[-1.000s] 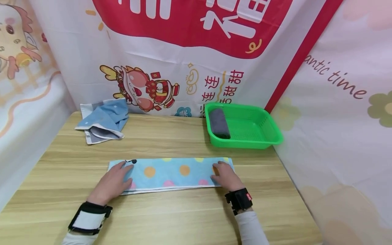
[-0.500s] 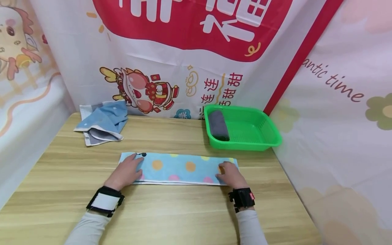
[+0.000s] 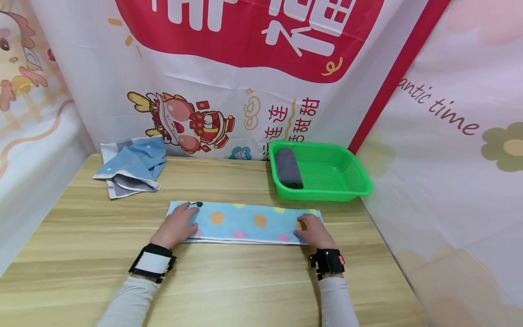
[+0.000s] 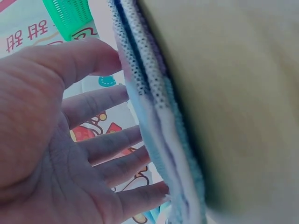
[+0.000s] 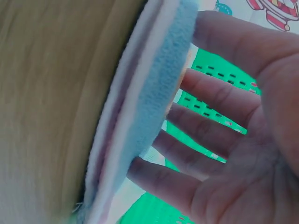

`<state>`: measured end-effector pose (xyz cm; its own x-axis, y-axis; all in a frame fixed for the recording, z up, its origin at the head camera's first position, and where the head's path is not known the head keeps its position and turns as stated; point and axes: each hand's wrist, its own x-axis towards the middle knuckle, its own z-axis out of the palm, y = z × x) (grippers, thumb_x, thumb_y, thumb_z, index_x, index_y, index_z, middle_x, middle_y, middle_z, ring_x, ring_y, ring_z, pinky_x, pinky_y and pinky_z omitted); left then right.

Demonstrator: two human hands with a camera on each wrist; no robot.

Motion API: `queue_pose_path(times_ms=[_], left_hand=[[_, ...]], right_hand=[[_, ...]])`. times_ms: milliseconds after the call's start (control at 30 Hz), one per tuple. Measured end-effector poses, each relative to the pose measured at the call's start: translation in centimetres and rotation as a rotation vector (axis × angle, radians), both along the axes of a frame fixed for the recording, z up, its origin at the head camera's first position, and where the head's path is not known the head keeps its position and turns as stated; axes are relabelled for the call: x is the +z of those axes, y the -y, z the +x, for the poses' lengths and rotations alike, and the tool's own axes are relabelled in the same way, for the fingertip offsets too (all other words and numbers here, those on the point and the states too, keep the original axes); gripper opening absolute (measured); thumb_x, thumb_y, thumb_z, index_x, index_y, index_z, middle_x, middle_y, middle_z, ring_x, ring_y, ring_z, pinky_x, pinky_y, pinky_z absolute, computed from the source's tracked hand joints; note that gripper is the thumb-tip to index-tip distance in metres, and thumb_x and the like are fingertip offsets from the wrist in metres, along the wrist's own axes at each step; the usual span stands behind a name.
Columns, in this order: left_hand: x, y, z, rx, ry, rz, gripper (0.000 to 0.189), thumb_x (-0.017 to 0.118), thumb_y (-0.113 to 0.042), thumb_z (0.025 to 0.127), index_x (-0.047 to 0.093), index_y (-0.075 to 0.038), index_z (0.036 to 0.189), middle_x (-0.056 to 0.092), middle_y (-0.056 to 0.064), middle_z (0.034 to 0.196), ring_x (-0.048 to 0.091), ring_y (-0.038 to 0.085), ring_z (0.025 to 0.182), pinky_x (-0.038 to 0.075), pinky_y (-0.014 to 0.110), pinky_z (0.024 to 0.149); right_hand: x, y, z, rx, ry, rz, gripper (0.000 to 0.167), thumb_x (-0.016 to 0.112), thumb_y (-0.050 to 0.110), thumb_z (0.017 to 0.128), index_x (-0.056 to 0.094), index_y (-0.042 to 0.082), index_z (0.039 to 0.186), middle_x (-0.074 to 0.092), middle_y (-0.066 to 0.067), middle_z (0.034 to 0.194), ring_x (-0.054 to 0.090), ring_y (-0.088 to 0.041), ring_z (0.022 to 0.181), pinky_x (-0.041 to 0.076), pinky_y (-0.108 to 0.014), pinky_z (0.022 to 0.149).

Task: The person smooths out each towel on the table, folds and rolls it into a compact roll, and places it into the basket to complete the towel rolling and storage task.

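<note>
A light blue towel (image 3: 245, 222) with orange, pink and yellow dots lies folded into a long strip on the table. My left hand (image 3: 176, 225) rests on its left end, fingertips on the top. In the left wrist view the left fingers (image 4: 110, 147) are spread and fairly straight, tips touching the layered cloth. My right hand (image 3: 313, 230) rests on the right end. The right wrist view shows the right fingers (image 5: 205, 128) also extended, tips on the towel's top face. A small dark tag (image 3: 199, 204) sticks out near the left fingertips.
A green plastic basket (image 3: 327, 196) stands at the back right, a rolled grey towel (image 3: 288, 168) inside it along the left wall. At the back left lies a crumpled blue and white towel (image 3: 136, 163). Printed cloth hangs behind and beside the wooden table (image 3: 229, 281).
The left hand and the towel's left end have shifted right and slightly away. The right hand has moved slightly right. The towel's strip lies straighter, both hands still on its ends.
</note>
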<state>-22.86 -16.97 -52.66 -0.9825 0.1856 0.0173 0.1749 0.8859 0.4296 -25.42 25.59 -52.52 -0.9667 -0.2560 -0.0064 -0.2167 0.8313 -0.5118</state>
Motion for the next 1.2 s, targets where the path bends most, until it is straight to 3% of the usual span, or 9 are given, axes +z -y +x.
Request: queue_pose_path(times_ms=[567, 667, 767, 900, 1033, 1200], left_hand=[[-0.4, -0.5, 0.4, 0.050, 0.011, 0.017, 0.049, 0.065, -0.011, 0.094, 0.055, 0.007, 0.139, 0.037, 0.040, 0.150, 0.035, 0.056, 0.139, 0.032, 0.075, 0.107], [-0.5, -0.5, 0.4, 0.049, 0.013, 0.019, 0.049, 0.065, -0.011, 0.094, 0.055, 0.007, 0.139, 0.037, 0.040, 0.150, 0.035, 0.056, 0.139, 0.033, 0.075, 0.107], [-0.5, -0.4, 0.4, 0.043, 0.009, 0.020, 0.049, 0.065, -0.011, 0.094, 0.055, 0.008, 0.138, 0.038, 0.041, 0.149, 0.036, 0.056, 0.138, 0.034, 0.073, 0.107], [-0.5, -0.3, 0.4, 0.032, 0.000, 0.015, 0.048, 0.066, -0.009, 0.093, 0.056, 0.009, 0.137, 0.040, 0.041, 0.147, 0.038, 0.056, 0.136, 0.037, 0.071, 0.107], [-0.5, -0.3, 0.4, 0.033, 0.008, 0.017, 0.048, 0.066, -0.008, 0.094, 0.055, 0.009, 0.138, 0.039, 0.041, 0.147, 0.037, 0.056, 0.137, 0.036, 0.070, 0.108], [-0.6, -0.5, 0.3, 0.035, 0.010, 0.015, 0.048, 0.066, -0.008, 0.094, 0.055, 0.009, 0.138, 0.039, 0.041, 0.147, 0.037, 0.056, 0.138, 0.036, 0.071, 0.108]], right_hand=[[0.8, -0.6, -0.7, -0.005, 0.016, -0.040, 0.041, 0.073, 0.013, 0.092, 0.065, -0.008, 0.127, 0.064, -0.026, 0.130, 0.056, -0.043, 0.126, 0.046, -0.056, 0.106], [1.1, -1.6, -0.9, -0.070, 0.014, -0.093, 0.040, 0.067, 0.015, 0.097, 0.063, -0.008, 0.130, 0.065, -0.026, 0.128, 0.060, -0.042, 0.121, 0.049, -0.056, 0.102], [1.3, -2.9, -1.0, -0.195, -0.006, -0.140, 0.042, 0.063, 0.014, 0.099, 0.059, -0.011, 0.132, 0.063, -0.030, 0.128, 0.061, -0.044, 0.118, 0.050, -0.056, 0.099], [1.2, -4.2, -0.8, -0.316, 0.057, -0.074, 0.052, 0.065, 0.016, 0.096, 0.053, -0.015, 0.136, 0.058, -0.036, 0.133, 0.056, -0.050, 0.123, 0.048, -0.059, 0.102], [0.9, -4.5, -0.8, -0.323, 0.154, -0.007, 0.056, 0.069, 0.017, 0.092, 0.052, -0.017, 0.134, 0.058, -0.037, 0.131, 0.057, -0.051, 0.122, 0.047, -0.060, 0.103], [0.4, -4.4, -1.3, -0.338, 0.164, -0.018, 0.040, 0.069, 0.012, 0.089, 0.060, -0.017, 0.116, 0.066, -0.031, 0.109, 0.065, -0.038, 0.093, 0.055, -0.050, 0.085]])
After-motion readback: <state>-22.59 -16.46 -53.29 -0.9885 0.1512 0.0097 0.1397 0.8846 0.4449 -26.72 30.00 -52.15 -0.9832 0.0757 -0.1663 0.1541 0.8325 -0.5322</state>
